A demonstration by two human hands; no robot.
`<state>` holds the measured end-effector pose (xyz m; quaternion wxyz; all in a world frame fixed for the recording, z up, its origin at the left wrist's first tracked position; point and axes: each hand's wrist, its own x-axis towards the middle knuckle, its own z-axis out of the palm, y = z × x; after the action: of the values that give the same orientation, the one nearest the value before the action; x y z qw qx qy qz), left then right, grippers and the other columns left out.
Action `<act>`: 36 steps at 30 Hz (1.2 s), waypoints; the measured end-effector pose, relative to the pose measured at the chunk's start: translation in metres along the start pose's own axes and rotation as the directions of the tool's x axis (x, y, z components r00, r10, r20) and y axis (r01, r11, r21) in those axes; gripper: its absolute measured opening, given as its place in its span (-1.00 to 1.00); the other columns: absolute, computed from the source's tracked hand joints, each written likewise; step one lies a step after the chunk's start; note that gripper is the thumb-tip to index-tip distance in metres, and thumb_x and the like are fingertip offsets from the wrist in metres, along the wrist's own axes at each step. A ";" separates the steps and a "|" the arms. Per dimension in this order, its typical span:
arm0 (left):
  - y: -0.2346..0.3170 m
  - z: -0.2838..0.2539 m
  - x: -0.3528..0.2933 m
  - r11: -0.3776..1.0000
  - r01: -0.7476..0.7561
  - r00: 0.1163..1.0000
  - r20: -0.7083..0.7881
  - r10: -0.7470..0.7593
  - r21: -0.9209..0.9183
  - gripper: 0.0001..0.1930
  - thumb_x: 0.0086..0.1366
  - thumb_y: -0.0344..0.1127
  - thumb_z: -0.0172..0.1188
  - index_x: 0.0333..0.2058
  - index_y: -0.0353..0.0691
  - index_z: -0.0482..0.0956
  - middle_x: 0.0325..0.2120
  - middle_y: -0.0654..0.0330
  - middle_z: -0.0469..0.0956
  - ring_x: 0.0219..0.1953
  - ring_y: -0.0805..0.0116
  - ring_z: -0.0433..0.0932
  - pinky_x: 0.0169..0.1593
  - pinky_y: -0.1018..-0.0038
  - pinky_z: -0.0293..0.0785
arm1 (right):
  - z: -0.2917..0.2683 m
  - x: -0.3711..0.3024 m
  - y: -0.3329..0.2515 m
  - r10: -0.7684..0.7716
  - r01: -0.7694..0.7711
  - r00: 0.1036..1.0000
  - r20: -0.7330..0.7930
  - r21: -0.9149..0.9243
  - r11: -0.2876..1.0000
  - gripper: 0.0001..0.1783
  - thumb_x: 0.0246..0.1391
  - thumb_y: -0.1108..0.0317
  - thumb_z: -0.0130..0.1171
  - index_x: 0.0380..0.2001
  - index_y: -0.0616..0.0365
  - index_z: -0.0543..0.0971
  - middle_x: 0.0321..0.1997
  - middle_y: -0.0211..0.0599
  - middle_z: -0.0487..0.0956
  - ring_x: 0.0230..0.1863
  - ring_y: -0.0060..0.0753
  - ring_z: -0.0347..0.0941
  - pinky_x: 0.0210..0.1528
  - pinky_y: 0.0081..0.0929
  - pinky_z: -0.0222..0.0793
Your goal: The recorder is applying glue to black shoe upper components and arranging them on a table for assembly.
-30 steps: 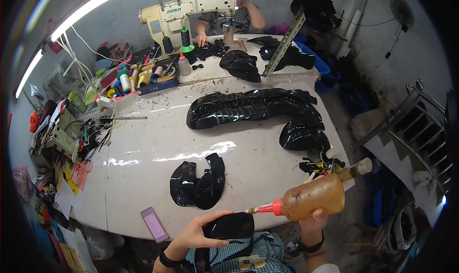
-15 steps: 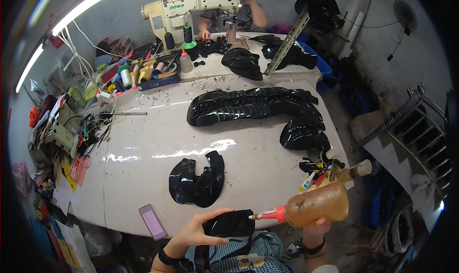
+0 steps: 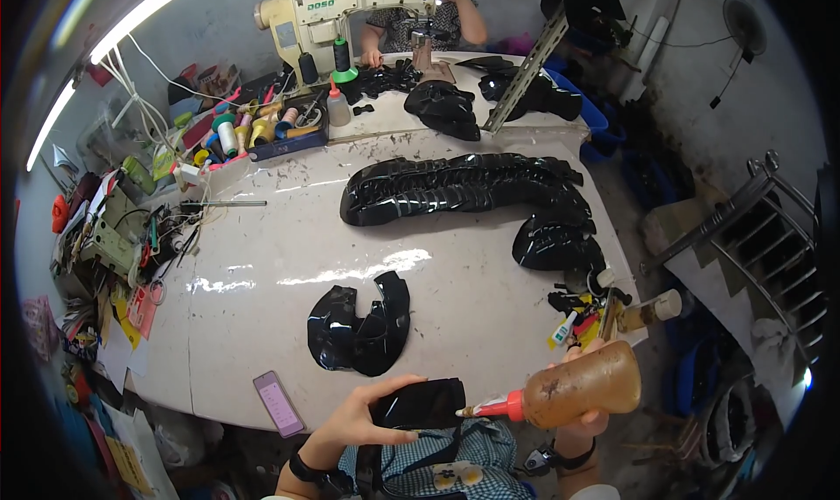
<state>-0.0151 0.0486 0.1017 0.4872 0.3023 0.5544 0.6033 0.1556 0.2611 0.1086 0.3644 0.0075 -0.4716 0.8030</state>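
My left hand [image 3: 360, 419] grips a glossy black patent-leather piece [image 3: 418, 404] by its left side, fingers above and thumb below, over my lap at the table's near edge. In my right hand [image 3: 584, 419] lies a glue squeeze bottle [image 3: 584, 384], tilted nearly level, with amber contents and a red cap. Its narrow nozzle [image 3: 483, 409] points left, and the tip meets the piece's right edge or sits just beside it. Another curved group of black pieces [image 3: 359, 327] rests on the table ahead of my left hand. Farther back stretches a long overlapping row of black pieces [image 3: 464, 188].
A phone [image 3: 278, 404] lies at the front left edge. To the right stand a jar of amber liquid [image 3: 649, 312] and a small white tube [image 3: 563, 328]. At the back are a sewing machine [image 3: 350, 10], a tray of thread spools [image 3: 289, 146] and another person [image 3: 420, 29].
The bottle has dropped slightly and turned, so its nozzle slants a little more downward and left. Its tip has moved down along the right edge of the black piece.
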 end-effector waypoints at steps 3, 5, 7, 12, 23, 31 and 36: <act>-0.001 -0.001 0.002 1.000 0.005 1.000 0.000 -0.005 -0.016 -0.36 -0.24 -0.41 0.32 -0.08 -0.33 0.33 -0.24 0.17 0.42 -0.18 0.46 0.36 -0.06 0.57 0.23 | 0.019 0.001 -0.004 0.000 0.004 0.988 -0.157 0.027 1.000 -0.23 -0.44 0.28 0.38 -0.14 0.15 0.15 -0.24 -0.37 0.17 -0.19 -0.34 0.17 -0.03 -0.24 0.28; -0.002 -0.001 0.003 1.000 0.006 1.000 0.001 -0.006 -0.025 -0.36 -0.25 -0.41 0.32 -0.08 -0.33 0.33 -0.24 0.17 0.42 -0.18 0.46 0.36 -0.06 0.57 0.23 | 0.021 0.002 -0.004 0.000 0.007 0.989 -0.146 0.047 0.999 -0.22 -0.44 0.29 0.38 -0.13 0.14 0.15 -0.24 -0.36 0.17 -0.20 -0.34 0.17 -0.05 -0.25 0.29; -0.001 -0.001 0.004 1.000 -0.001 1.000 -0.005 0.001 -0.022 -0.36 -0.25 -0.41 0.32 -0.08 -0.34 0.33 -0.24 0.16 0.41 -0.18 0.46 0.36 -0.05 0.56 0.22 | 0.017 0.001 -0.003 0.001 0.008 0.991 -0.133 0.068 0.998 -0.21 -0.45 0.29 0.39 -0.13 0.14 0.14 -0.24 -0.36 0.17 -0.21 -0.34 0.18 -0.06 -0.27 0.31; -0.003 -0.002 0.004 1.000 -0.002 1.000 -0.010 0.002 -0.029 -0.35 -0.25 -0.42 0.32 -0.08 -0.35 0.32 -0.23 0.17 0.41 -0.16 0.45 0.35 -0.03 0.56 0.21 | 0.008 -0.004 -0.002 -0.009 0.014 0.999 0.047 -0.101 0.995 -0.10 -0.47 0.14 0.41 -0.04 0.09 0.13 -0.16 -0.34 0.20 -0.11 -0.33 0.20 -0.06 -0.20 0.27; -0.019 -0.016 0.025 0.995 -0.052 0.976 -0.206 0.068 0.080 -0.33 -0.26 -0.49 0.28 -0.04 -0.28 0.30 -0.20 0.19 0.39 -0.19 0.51 0.36 -0.07 0.60 0.25 | -0.020 -0.006 -0.010 0.117 0.023 0.864 -0.490 0.271 0.962 -0.32 -0.16 -0.09 0.06 -0.05 0.13 0.22 -0.19 -0.26 0.36 -0.20 -0.32 0.31 -0.14 -0.36 0.24; -0.014 -0.021 0.037 0.993 -0.056 0.974 -0.212 0.078 0.108 -0.33 -0.25 -0.51 0.28 -0.04 -0.28 0.29 -0.22 0.20 0.40 -0.22 0.52 0.37 -0.12 0.62 0.29 | -0.002 -0.009 -0.006 0.077 -0.052 0.979 -0.187 0.138 0.989 -0.19 -0.27 -0.02 0.18 0.02 0.09 0.10 -0.15 -0.30 0.22 -0.23 -0.35 0.17 -0.24 -0.40 0.20; -0.013 -0.021 0.036 0.998 -0.015 0.978 -0.208 0.028 0.067 -0.33 -0.25 -0.52 0.27 -0.04 -0.29 0.28 -0.23 0.21 0.40 -0.25 0.52 0.38 -0.15 0.63 0.31 | 0.007 -0.008 -0.003 0.060 -0.039 0.979 -0.195 0.109 0.993 -0.20 -0.30 0.10 0.25 0.01 0.07 0.10 -0.14 -0.33 0.20 -0.19 -0.37 0.15 -0.19 -0.36 0.23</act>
<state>-0.0434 0.0723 0.0783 0.4095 0.2587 0.6184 0.6188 0.1603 0.2518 0.1120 0.3886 -0.0651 -0.3901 0.8322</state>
